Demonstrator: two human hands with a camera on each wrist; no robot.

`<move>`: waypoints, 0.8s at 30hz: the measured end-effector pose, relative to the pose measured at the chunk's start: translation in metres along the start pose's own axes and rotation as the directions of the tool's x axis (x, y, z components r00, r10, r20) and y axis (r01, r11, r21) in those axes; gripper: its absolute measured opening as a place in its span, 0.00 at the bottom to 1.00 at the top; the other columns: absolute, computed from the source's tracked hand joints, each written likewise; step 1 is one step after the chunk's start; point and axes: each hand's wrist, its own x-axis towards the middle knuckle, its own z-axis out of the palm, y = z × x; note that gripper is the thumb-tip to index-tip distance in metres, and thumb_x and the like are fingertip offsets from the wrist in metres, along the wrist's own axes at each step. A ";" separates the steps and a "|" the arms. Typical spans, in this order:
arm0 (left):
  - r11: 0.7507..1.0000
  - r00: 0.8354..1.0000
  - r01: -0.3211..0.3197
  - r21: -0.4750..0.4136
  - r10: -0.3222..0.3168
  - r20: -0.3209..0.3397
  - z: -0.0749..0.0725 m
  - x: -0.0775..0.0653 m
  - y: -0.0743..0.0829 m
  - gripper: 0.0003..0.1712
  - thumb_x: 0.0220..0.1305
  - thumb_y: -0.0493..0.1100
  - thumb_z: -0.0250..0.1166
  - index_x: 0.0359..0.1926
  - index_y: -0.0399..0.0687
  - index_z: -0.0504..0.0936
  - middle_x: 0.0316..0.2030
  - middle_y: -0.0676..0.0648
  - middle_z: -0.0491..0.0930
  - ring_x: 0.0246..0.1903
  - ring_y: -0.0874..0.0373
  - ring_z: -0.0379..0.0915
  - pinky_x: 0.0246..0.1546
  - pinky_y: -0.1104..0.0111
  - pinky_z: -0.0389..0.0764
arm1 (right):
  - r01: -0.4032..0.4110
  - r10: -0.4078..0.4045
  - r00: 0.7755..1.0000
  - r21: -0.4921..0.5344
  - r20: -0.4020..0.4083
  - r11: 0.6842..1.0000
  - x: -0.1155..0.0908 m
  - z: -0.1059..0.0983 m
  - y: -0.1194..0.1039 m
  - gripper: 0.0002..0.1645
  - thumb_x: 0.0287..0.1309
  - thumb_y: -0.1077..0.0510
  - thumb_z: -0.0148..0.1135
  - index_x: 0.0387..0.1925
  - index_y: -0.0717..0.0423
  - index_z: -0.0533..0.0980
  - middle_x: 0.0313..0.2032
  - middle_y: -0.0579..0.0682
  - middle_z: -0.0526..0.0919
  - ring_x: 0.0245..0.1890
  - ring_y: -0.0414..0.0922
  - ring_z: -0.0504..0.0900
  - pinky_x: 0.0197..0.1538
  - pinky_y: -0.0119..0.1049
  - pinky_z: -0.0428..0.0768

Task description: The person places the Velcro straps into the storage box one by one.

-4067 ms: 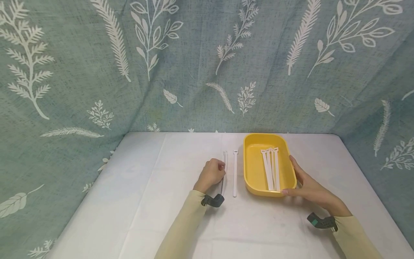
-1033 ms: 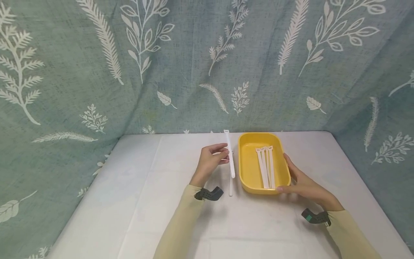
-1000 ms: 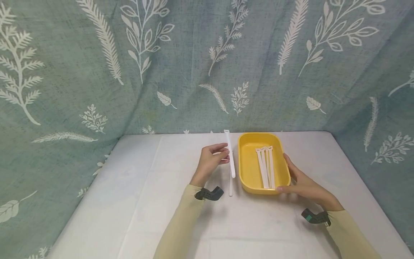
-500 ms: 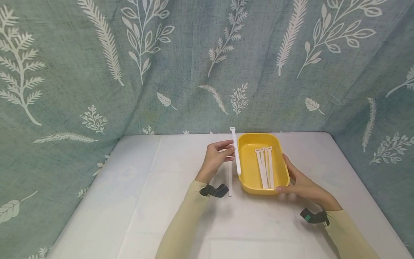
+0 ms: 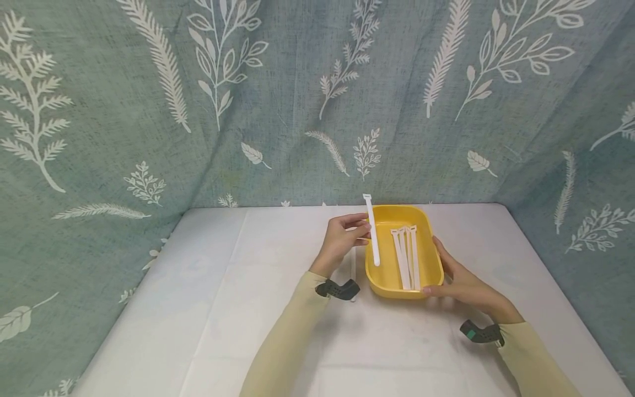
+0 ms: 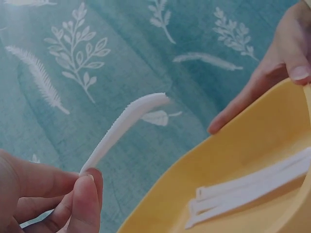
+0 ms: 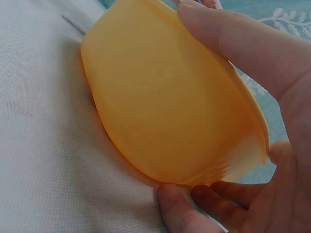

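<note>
My left hand pinches a white strap-like cable tie between thumb and fingers. Its slotted head points up and away, and its tail hangs over the left side of a yellow tray. In the left wrist view the held cable tie bends slightly and shows a fine-toothed edge. Several white cable ties lie side by side inside the tray, heads at the far end. My right hand grips the tray's near right corner, thumb on the rim; in the right wrist view fingertips reach its underside.
One more white cable tie lies on the white-covered table, left of the tray and partly hidden by my left hand and wrist camera. A green-blue leaf-patterned cloth hangs behind the table and along both sides.
My left hand picked up a cable tie from the table and carried it right, from beside the tray to over its left side. My right hand stays on the tray.
</note>
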 end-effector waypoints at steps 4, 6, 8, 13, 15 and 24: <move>1.000 1.000 0.002 0.009 -0.002 0.014 0.005 0.002 -0.001 0.19 0.67 0.33 0.68 0.59 0.37 0.83 0.41 0.45 0.83 0.29 0.63 0.84 0.34 0.73 0.89 | -0.008 0.008 1.000 0.008 0.002 1.000 0.001 0.001 0.002 0.79 0.53 0.48 0.78 0.82 0.35 0.25 0.84 0.53 0.30 0.82 0.70 0.34 0.73 0.81 0.42; 1.000 1.000 0.001 0.018 -0.002 0.020 0.007 0.003 -0.001 0.19 0.68 0.33 0.68 0.58 0.37 0.83 0.40 0.46 0.83 0.29 0.63 0.84 0.34 0.73 0.89 | -0.010 0.010 1.000 0.011 0.003 1.000 0.002 0.001 0.002 0.79 0.53 0.47 0.78 0.82 0.35 0.25 0.84 0.53 0.30 0.82 0.69 0.33 0.73 0.81 0.42; 1.000 1.000 -0.001 0.026 0.000 0.027 0.010 0.004 0.000 0.19 0.68 0.33 0.68 0.58 0.37 0.83 0.40 0.45 0.83 0.29 0.63 0.84 0.35 0.73 0.89 | -0.008 0.008 1.000 0.015 0.004 1.000 0.002 0.000 0.002 0.79 0.53 0.48 0.79 0.82 0.35 0.25 0.84 0.53 0.30 0.82 0.70 0.33 0.73 0.81 0.42; 0.999 0.999 0.000 0.042 -0.002 0.039 0.016 0.004 0.002 0.19 0.68 0.33 0.67 0.59 0.36 0.83 0.39 0.46 0.83 0.29 0.63 0.84 0.35 0.72 0.89 | -0.006 0.006 1.000 0.016 0.004 1.000 0.001 -0.001 0.000 0.80 0.52 0.49 0.79 0.81 0.34 0.25 0.84 0.53 0.31 0.81 0.70 0.34 0.72 0.82 0.43; 0.999 0.999 0.003 0.053 -0.005 0.041 0.019 0.005 0.001 0.19 0.68 0.32 0.67 0.59 0.35 0.83 0.39 0.46 0.83 0.30 0.61 0.85 0.35 0.71 0.90 | -0.007 0.007 1.000 0.019 0.004 1.000 0.000 -0.001 0.000 0.80 0.52 0.49 0.79 0.81 0.34 0.25 0.84 0.54 0.31 0.81 0.70 0.34 0.72 0.82 0.43; 0.991 0.997 0.043 0.128 -0.050 0.050 0.034 0.006 -0.003 0.19 0.67 0.30 0.66 0.58 0.32 0.82 0.39 0.42 0.85 0.28 0.61 0.83 0.34 0.69 0.90 | -0.008 0.007 1.000 0.026 0.010 1.000 0.001 -0.001 0.000 0.79 0.53 0.49 0.79 0.82 0.36 0.25 0.84 0.54 0.31 0.81 0.71 0.35 0.73 0.81 0.43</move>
